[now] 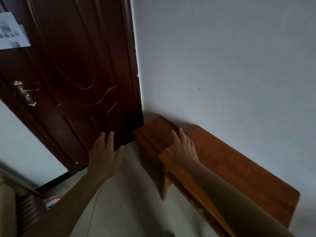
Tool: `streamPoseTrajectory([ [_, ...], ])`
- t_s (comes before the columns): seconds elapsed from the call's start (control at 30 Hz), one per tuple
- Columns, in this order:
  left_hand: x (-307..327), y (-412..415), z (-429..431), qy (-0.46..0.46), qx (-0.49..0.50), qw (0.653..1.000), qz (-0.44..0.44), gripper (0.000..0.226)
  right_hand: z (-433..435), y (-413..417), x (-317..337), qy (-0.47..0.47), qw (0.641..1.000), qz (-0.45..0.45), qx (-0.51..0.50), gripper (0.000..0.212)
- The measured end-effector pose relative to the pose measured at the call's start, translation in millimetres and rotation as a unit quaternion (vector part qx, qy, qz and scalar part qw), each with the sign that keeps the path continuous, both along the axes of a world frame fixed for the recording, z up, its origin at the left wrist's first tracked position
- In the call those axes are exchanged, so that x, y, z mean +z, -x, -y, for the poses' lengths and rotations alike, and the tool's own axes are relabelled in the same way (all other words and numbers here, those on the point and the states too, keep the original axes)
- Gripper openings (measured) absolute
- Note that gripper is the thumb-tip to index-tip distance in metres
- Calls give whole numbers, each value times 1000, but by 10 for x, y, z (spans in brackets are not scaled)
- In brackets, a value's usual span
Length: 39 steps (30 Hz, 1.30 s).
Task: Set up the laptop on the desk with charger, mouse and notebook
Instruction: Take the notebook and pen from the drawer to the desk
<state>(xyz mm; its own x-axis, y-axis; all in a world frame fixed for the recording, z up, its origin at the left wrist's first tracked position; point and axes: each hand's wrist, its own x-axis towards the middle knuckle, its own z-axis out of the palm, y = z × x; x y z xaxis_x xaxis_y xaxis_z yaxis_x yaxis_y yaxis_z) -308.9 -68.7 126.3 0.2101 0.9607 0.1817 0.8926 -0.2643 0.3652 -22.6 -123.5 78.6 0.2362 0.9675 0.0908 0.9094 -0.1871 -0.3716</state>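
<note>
**A:** How far along is the setup?

**B:** Not begun, I'd judge. The wooden counter (239, 168) carries no laptop, charger, mouse or notebook, and none of them is in view.

**A:** And the hands?

**B:** Both have straight fingers and hold nothing: the left hand (104, 154) near the door (77, 82), the right hand (183, 146) over the counter's corner.

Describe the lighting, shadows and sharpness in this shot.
Head view: dim, flat light throughout; the door falls almost to black near its lower right corner, with a small glint on the brass handle; a soft shadow lies on the wall behind the wooden desk; the left hand and right hand look slightly soft; the paper on the door is blurred beyond reading.
</note>
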Motion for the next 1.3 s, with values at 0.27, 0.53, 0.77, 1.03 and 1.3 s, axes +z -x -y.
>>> streamPoseTrajectory([
  [0.27,-438,-295,-1809,108,-49,992,-40,77,-1363,-165,-515,33,996,-48,-74,82],
  [0.53,-146,-706,-3361,63,-142,978,-141,76,-2667,-337,-247,26,988,-62,-137,79],
  [0.77,-285,-1235,-4345,96,-236,957,-143,77,-3104,-467,-331,50,969,-72,-232,79],
  [1.03,-866,-1586,-5224,128,-414,884,-177,80,-3223,117,-826,85,863,-167,-470,81],
  [1.3,-1719,-1429,-5510,303,-372,858,-183,91,-3269,1004,-1488,147,773,-275,-553,81],
])
